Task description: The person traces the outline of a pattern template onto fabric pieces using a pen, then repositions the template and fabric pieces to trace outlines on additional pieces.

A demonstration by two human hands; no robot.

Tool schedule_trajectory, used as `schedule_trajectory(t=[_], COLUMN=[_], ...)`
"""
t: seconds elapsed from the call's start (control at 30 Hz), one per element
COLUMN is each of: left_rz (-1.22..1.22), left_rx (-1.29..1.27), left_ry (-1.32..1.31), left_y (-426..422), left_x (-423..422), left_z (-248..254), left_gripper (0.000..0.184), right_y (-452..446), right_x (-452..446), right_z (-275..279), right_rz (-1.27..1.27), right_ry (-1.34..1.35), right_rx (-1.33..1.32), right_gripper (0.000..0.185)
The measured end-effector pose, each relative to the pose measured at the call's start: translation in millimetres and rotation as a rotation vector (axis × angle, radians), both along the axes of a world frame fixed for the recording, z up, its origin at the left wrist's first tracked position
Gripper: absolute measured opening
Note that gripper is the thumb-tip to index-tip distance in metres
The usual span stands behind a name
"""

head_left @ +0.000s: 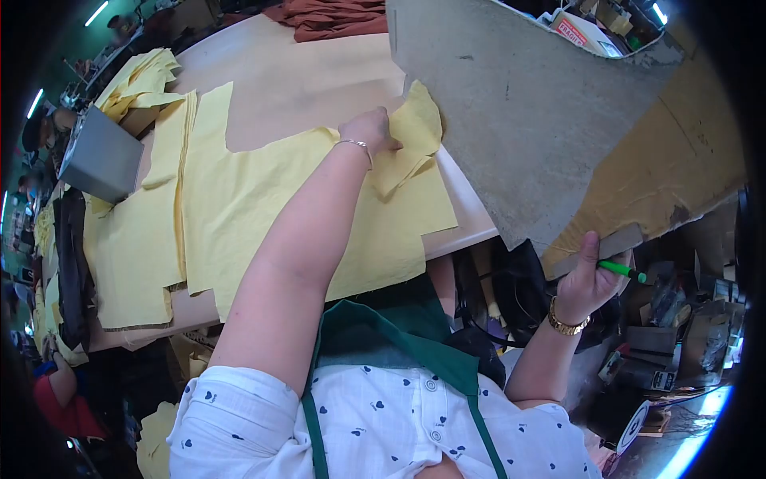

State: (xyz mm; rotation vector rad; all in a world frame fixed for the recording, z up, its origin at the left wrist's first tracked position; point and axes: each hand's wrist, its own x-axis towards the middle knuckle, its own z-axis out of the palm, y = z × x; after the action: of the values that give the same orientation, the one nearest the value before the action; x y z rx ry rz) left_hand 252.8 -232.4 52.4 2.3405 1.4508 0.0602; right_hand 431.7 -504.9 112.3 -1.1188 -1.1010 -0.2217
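My left hand (367,132) reaches over the table with its fingers closed on a yellow fabric piece (279,184). Beside those fingers, the cloth's far right corner is lifted and folded over. My right hand (590,283) grips the lower edge of a large cardboard sheet (519,104), grey with a brown taped area, which stands tilted at the right. A green marker (622,271) sticks out of the same hand. Part of the right-hand fingers lies behind the cardboard.
More yellow cut pieces (136,247) lie at the left by a grey metal box (101,154). Brown-red cloth (331,17) is heaped at the back of the table (295,72). A person in red (64,391) is at the lower left. Boxes and clutter fill the right side.
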Motion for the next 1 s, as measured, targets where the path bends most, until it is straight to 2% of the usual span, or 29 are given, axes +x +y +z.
schedule_trajectory(t=[0.07, 0.17, 0.27, 0.33, 0.4, 0.43, 0.53, 0.63, 0.7, 0.73, 0.77, 0.8, 0.83, 0.87, 0.9, 1.0], left_rz=[-0.079, -0.042, 0.179, 0.117, 0.336, 0.593, 0.837, 0.562, 0.246, 0.044, -0.089, -0.231, -0.362, -0.458, -0.530, -0.471], left_rx=[-0.110, -0.071, -0.233, -0.050, -0.124, -0.304, 0.001, 0.341, 0.545, 0.557, 0.324, 0.243, 0.113, 0.089, 0.088, 0.206], left_ry=[-0.042, -0.224, -0.529, -0.660, -1.033, -1.331, -1.166, -0.793, -0.553, -0.457, -0.234, -0.003, 0.034, 0.062, 0.104, 0.228], left_y=[11, 17, 36, 70, 106, 113, 96, 100, 38, 5, -43, -89, -126, -153, -172, -201], left_x=[-1, -1, -6, -25, -32, -31, -44, -81, -88, -92, -90, -88, -89, -92, -98, -122], left_z=[-11, -19, -23, -34, -39, -32, -6, -59, -49, -54, -27, -11, 6, 7, 2, -15], left_gripper=[0.042, 0.039, 0.039, 0.044, 0.050, 0.054, 0.061, 0.065, 0.068, 0.070, 0.073, 0.079, 0.084, 0.087, 0.075, 0.061], right_y=[-3, -4, -1, 0, 0, -1, -2, -3, -3, -4, -3, -1, 0, 0, 2, 8], right_x=[3, 9, 10, 12, 15, 17, 19, 21, 24, 27, 28, 27, 28, 28, 29, 25], right_z=[-2, -9, -12, -14, -17, -19, -23, -25, -26, -25, -25, -23, -23, -22, -21, -16], right_rz=[0.020, 0.018, 0.032, 0.034, 0.039, 0.044, 0.046, 0.025, 0.016, 0.017, 0.020, 0.027, 0.022, 0.023, 0.030, -0.009], right_ry=[-0.017, 0.043, 0.055, 0.092, 0.122, 0.135, 0.168, 0.160, 0.155, 0.157, 0.157, 0.221, 0.245, 0.266, 0.285, 0.216], right_rx=[-0.009, 0.003, 0.029, 0.029, 0.030, 0.030, 0.040, 0.024, 0.008, 0.001, -0.010, 0.016, 0.027, 0.033, 0.039, 0.037], right_gripper=[0.024, 0.025, 0.026, 0.027, 0.028, 0.028, 0.029, 0.028, 0.028, 0.028, 0.028, 0.029, 0.028, 0.028, 0.028, 0.028])
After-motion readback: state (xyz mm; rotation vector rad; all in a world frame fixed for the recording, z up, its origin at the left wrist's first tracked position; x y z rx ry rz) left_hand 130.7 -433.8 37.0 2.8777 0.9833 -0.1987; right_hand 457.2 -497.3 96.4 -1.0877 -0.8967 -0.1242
